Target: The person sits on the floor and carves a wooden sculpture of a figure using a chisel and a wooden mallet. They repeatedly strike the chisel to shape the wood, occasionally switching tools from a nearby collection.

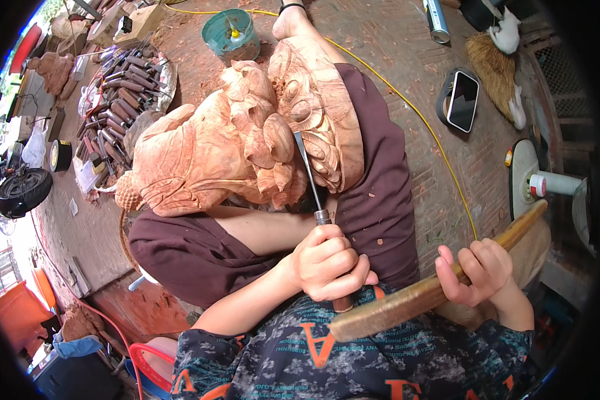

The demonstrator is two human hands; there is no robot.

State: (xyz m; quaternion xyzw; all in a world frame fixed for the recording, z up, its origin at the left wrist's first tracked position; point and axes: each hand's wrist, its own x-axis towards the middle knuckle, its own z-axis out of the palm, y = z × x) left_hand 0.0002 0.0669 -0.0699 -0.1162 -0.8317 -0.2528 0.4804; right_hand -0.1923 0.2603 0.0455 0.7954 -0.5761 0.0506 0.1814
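Note:
A large carved wooden sculpture lies across my legs, its pale reddish-brown body cut with folds and petal-like shapes. My left hand is wrapped round the handle of a chisel. The chisel's steel blade points away from me, its tip against the carved part near the sculpture's right end. In my right hand is a long wooden mallet, held slantwise. Its near end lies beside the butt of the chisel handle; whether they touch I cannot tell.
Many wooden-handled carving tools are heaped at the left. A teal bucket stands beyond the sculpture. A yellow cord runs over the floor, with a phone, a straw brush and a fan to the right.

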